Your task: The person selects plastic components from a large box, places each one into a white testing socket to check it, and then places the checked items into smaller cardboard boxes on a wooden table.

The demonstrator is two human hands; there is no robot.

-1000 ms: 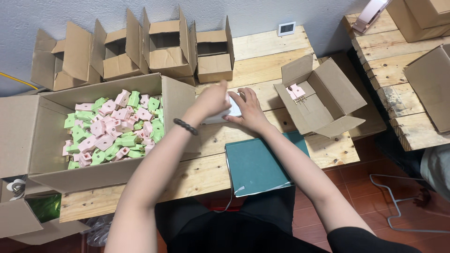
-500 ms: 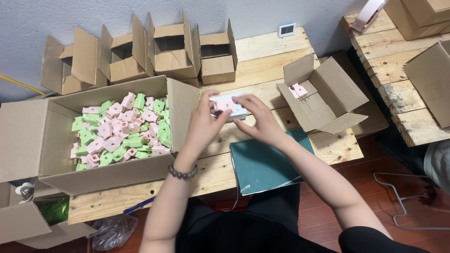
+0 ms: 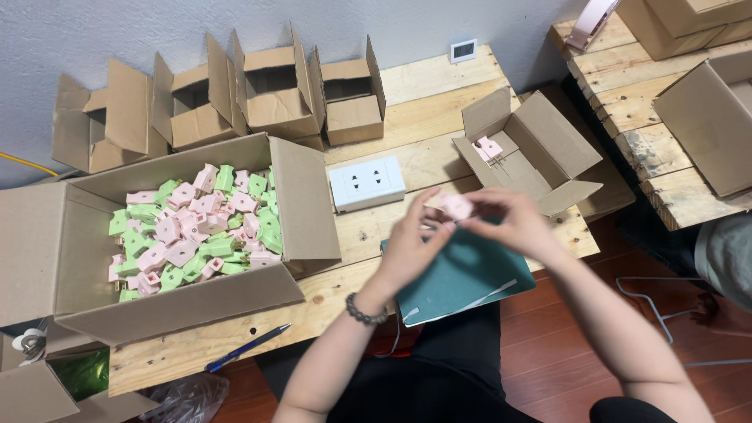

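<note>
Pink plug piece (image 3: 456, 206), possibly an adapter, is now pinched between both hands above the green notebook (image 3: 462, 274); left hand (image 3: 413, 244) and right hand (image 3: 509, 219) have lifted off the white socket strip (image 3: 366, 183), left lying on the bench (image 3: 439, 117).

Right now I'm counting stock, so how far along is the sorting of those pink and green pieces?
Early, by the look of it. Done: one pink piece lies in the small open box. In hand: both hands, left hand and right hand, hold another pink part. Left: the big carton holds a heap of pink and green pieces, and four small boxes wait behind.
</note>
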